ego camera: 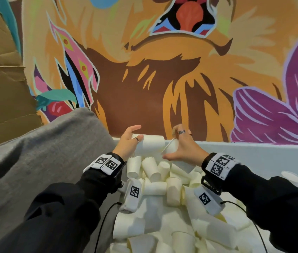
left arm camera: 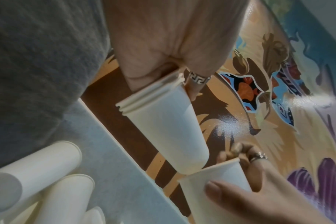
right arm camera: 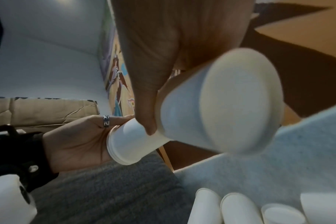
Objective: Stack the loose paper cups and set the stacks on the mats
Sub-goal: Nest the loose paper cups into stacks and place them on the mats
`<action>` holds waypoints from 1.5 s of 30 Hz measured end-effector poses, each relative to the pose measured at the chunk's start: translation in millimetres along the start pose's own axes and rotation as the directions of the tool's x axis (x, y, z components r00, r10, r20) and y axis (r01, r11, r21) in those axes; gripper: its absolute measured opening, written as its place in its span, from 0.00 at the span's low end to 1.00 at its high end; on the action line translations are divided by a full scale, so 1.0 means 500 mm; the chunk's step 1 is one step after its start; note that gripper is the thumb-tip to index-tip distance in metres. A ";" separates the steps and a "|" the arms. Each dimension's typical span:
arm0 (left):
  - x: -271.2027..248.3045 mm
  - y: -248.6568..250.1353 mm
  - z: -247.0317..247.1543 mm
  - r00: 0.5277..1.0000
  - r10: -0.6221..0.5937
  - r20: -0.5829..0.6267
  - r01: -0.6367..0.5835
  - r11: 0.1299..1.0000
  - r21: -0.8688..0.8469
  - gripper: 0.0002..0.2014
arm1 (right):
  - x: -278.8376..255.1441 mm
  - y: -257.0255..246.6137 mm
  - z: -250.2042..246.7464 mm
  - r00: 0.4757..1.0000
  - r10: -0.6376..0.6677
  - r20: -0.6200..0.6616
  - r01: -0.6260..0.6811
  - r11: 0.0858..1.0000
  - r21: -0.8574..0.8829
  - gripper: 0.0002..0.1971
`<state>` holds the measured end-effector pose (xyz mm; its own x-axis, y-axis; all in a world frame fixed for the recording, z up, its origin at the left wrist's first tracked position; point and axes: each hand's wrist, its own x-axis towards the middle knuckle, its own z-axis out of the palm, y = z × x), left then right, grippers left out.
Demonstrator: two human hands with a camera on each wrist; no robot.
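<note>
The left hand (ego camera: 129, 141) grips a short stack of nested paper cups (ego camera: 151, 145) at its rim end, thumb and fingers curled round it, so the stack lies sideways with its closed base pointing toward the right hand (ego camera: 184, 148). The left wrist view shows 3 rolled rims at the held end. The right hand holds a single paper cup (ego camera: 171, 147), thumb underneath and fingers over the top, its open mouth turned toward the stack. The stack's base sits right at that mouth; whether it has entered cannot be told. Both are held up in the air above the far left corner of a white bin (ego camera: 254, 152), where a heap of loose paper cups (ego camera: 155, 181) lies on its sides. A grey cloth (ego camera: 44, 152) lies just beside the bin's left edge, and a painted mural (ego camera: 162, 70) rises behind its far edge.
</note>
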<state>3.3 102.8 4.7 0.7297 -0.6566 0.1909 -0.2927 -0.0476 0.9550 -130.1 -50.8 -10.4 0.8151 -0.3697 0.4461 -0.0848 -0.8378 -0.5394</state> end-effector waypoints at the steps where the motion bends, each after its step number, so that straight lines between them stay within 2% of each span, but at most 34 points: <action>1: -0.001 0.005 0.010 1.000 0.001 0.019 -0.001 1.000 -0.007 0.17 | -0.003 -0.003 -0.013 0.999 -0.033 0.002 0.033 0.999 -0.025 0.32; 10: -0.037 0.058 0.117 0.975 0.082 0.207 -0.078 0.997 -0.023 0.19 | -0.050 -0.003 -0.088 0.995 -0.080 0.067 0.088 0.988 -0.130 0.39; 14: -0.059 0.068 0.164 0.961 0.076 0.267 -0.068 0.997 -0.038 0.28 | -0.078 -0.003 -0.112 0.995 -0.091 0.040 0.094 0.990 -0.102 0.39; 18: -0.073 0.076 0.209 0.956 0.091 0.279 -0.082 0.996 -0.046 0.30 | -0.108 0.010 -0.145 0.995 -0.055 0.078 0.068 0.983 -0.173 0.40; 21: -0.078 0.083 0.232 0.962 0.087 0.258 -0.080 0.996 -0.038 0.29 | -0.132 0.042 -0.193 0.993 0.058 0.105 -0.026 0.959 -0.283 0.39; 26: -0.089 0.100 0.270 0.964 0.065 0.256 -0.027 0.988 -0.150 0.26 | -0.185 0.070 -0.285 0.958 0.256 0.130 -0.230 0.956 -0.182 0.40; 32: -0.111 0.141 0.347 0.953 0.004 0.301 0.052 0.982 -0.180 0.20 | -0.210 0.080 -0.350 0.961 0.243 0.132 -0.222 0.963 -0.154 0.36; 36: -0.118 0.170 0.398 0.955 0.008 0.298 0.065 0.970 -0.234 0.21 | -0.240 0.088 -0.404 0.963 0.243 0.119 -0.224 0.962 -0.155 0.34; 39: -0.131 0.185 0.434 0.939 0.015 0.343 0.095 0.949 -0.301 0.22 | -0.272 0.097 -0.447 0.942 0.311 0.126 -0.310 0.950 -0.031 0.30; 42: -0.156 0.208 0.481 0.923 0.020 0.383 0.131 0.922 -0.365 0.22 | -0.309 0.109 -0.480 0.906 0.386 0.171 -0.411 0.900 0.144 0.26; 45: -0.187 0.231 0.534 0.892 0.011 0.452 0.173 0.916 -0.363 0.20 | -0.351 0.126 -0.520 0.894 0.429 0.134 -0.448 0.868 0.215 0.25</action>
<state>-264.0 -42.4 36.6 0.3688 -0.9262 0.0782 0.0821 0.1162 0.9898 -427.7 -143.2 62.8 0.7688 -0.6355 0.0717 -0.3161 -0.4750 -0.8213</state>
